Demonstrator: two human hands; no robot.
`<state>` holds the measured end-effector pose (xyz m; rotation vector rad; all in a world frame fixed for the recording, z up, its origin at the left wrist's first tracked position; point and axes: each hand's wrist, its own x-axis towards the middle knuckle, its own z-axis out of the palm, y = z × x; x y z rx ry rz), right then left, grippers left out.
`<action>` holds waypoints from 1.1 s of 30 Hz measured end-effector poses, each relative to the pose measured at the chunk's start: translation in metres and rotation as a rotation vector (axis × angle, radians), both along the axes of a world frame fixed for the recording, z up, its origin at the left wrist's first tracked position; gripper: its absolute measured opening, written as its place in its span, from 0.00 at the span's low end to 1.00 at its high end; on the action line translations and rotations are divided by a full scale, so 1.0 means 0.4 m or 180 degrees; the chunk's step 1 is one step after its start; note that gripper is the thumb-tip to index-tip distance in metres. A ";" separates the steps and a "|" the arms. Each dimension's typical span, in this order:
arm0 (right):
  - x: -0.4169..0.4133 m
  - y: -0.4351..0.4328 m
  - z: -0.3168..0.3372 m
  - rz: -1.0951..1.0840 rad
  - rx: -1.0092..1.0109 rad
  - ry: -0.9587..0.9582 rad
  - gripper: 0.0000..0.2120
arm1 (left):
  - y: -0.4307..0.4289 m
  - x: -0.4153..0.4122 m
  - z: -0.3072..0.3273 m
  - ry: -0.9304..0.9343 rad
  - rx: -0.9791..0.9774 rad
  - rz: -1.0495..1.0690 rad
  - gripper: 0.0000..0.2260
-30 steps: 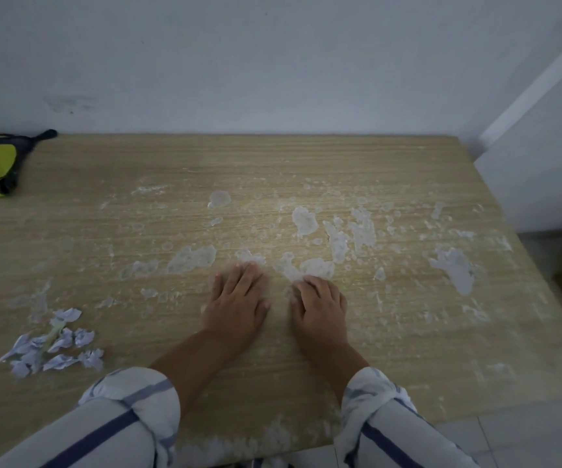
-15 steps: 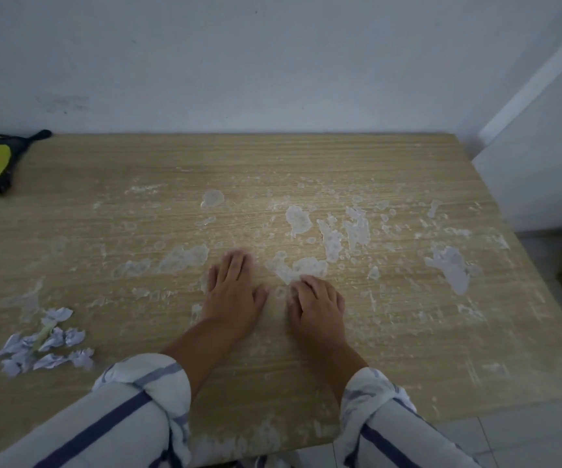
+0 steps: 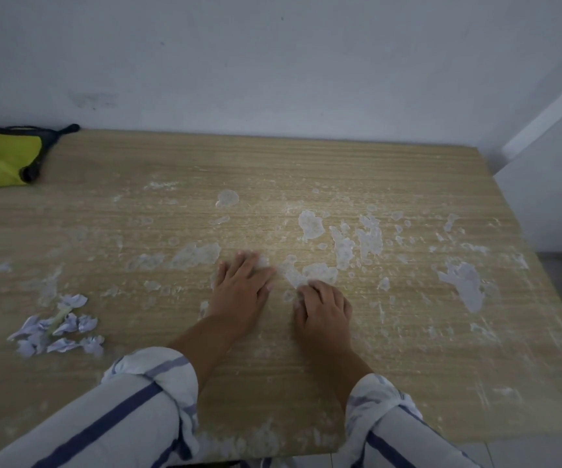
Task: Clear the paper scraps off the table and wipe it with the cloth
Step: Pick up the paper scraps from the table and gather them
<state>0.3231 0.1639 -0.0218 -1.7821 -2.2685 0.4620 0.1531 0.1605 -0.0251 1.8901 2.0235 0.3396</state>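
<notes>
The wooden table [image 3: 273, 163] is covered with whitish stuck-on paper patches [image 3: 310, 224], thickest in its middle and right part. A pile of crumpled pale paper scraps [image 3: 57, 327] lies near the left front. A yellow-green cloth [image 3: 1, 158] with a dark edge rests at the far left corner. My left hand [image 3: 241, 288] lies flat on the table, fingers together, holding nothing. Beside it my right hand [image 3: 323, 307] has its fingers curled, with the fingertips on a stuck patch [image 3: 306, 275]. Whether it grips anything is hidden.
A white wall runs along the table's far edge. A white panel [image 3: 549, 184] stands past the right edge, with tiled floor [image 3: 543, 454] at the lower right. Striped rolled-up sleeves [image 3: 158, 376] cover both forearms.
Both hands have stayed nearly in place in the middle of the table. The right hand's fingers have curled a little more onto the patch. The view has shifted slightly.
</notes>
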 end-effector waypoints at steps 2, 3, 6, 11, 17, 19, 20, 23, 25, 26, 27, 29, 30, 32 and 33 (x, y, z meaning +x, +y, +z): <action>-0.001 0.003 -0.002 0.0044 0.0051 -0.0008 0.20 | -0.002 0.000 0.001 -0.0043 0.0018 -0.0052 0.18; -0.004 0.006 -0.002 0.0073 0.0053 -0.0007 0.20 | -0.004 0.001 0.001 -0.0073 0.0046 -0.0069 0.18; -0.015 0.012 0.002 0.0145 -0.0041 -0.0011 0.21 | -0.013 0.001 0.001 -0.0207 0.0183 -0.0039 0.18; -0.036 0.009 0.001 0.0147 -0.0084 -0.0065 0.19 | -0.023 -0.008 -0.002 -0.0369 0.0377 0.0011 0.17; -0.061 -0.002 0.009 0.0108 -0.0196 -0.0103 0.16 | -0.024 -0.029 -0.007 -0.0465 0.0331 -0.0234 0.19; -0.068 -0.003 0.011 0.0101 -0.0218 -0.0131 0.15 | -0.025 -0.042 -0.008 -0.0480 0.0302 -0.0362 0.18; -0.070 -0.004 0.012 0.0083 -0.0230 -0.0128 0.14 | -0.026 -0.048 -0.008 -0.0510 0.0297 -0.0409 0.17; -0.073 -0.007 0.014 -0.0001 -0.0246 -0.0097 0.17 | -0.029 -0.065 -0.003 -0.0574 0.0344 -0.0434 0.18; -0.078 -0.009 0.017 -0.0123 -0.0281 -0.0047 0.24 | -0.030 -0.077 0.004 -0.0529 0.0348 -0.0291 0.20; -0.080 -0.010 0.017 -0.0188 -0.0292 -0.0035 0.25 | -0.030 -0.082 0.005 -0.0481 0.0332 -0.0212 0.21; -0.082 -0.011 0.017 -0.0236 -0.0300 -0.0044 0.24 | -0.030 -0.086 0.006 -0.0428 0.0309 -0.0150 0.24; -0.087 -0.013 0.017 -0.0274 -0.0308 -0.0101 0.22 | -0.030 -0.091 0.005 -0.0309 0.0278 -0.0091 0.27; -0.090 -0.015 0.018 -0.0278 -0.0309 -0.0125 0.22 | -0.030 -0.093 0.003 -0.0231 0.0258 -0.0053 0.27; -0.096 -0.017 0.020 -0.0257 -0.0308 -0.0191 0.21 | -0.030 -0.095 -0.003 -0.0066 0.0155 0.0085 0.28; -0.099 -0.019 0.022 -0.0227 -0.0308 -0.0229 0.20 | -0.031 -0.096 -0.003 0.0017 0.0052 0.0142 0.29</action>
